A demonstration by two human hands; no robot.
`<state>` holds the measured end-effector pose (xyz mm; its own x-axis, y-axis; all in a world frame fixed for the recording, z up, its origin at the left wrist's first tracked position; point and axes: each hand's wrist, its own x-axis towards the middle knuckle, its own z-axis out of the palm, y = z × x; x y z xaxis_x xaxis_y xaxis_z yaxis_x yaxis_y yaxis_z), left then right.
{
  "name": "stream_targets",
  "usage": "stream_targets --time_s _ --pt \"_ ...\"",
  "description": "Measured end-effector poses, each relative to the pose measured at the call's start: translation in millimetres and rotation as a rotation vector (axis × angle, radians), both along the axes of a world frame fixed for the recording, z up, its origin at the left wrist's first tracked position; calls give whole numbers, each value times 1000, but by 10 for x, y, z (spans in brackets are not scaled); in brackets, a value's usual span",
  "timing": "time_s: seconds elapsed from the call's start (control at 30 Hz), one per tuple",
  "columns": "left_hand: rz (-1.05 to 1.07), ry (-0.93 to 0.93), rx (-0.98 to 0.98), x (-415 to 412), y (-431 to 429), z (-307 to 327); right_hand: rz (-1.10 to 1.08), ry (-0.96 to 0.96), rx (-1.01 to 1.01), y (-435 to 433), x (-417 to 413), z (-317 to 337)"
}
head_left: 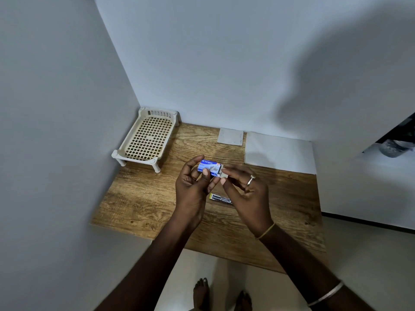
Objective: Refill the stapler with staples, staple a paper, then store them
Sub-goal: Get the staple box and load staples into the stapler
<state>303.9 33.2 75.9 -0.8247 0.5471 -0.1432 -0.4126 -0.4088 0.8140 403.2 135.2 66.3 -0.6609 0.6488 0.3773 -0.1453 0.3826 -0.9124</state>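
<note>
A small blue staple box (210,166) is held above the wooden table (139,198) in my left hand (193,185), thumb across its front. My right hand (244,187) pinches the grey inner tray (224,175) that sticks out of the box's right end. Below my hands the stapler (219,197), dark with a yellow end, lies on the table, partly hidden by my right palm. Two white sheets of paper lie at the back: a small one (230,136) and a larger one (278,152).
A cream plastic lattice rack (146,135) on short legs stands in the back left corner against the walls. The table's front edge runs near my forearms, with my bare feet on the floor beneath. A dark object (395,147) sits off the table at far right.
</note>
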Motion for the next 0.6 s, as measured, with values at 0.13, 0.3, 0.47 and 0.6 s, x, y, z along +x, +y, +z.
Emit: stream_targets --time_s 0.13,0.3,0.47,0.6 --pt "2 21 -1 -12 -11 -8 -11 -38 84 28 -13 -5" --pt "5 37 -14 -12 -16 -30 -10 -76 99 21 -19 12" --pt "8 49 -29 2 -27 -45 -10 -68 50 -2 -20 40" --pt "-3 76 -56 14 -44 -61 -32 -134 -70 26 -33 90"
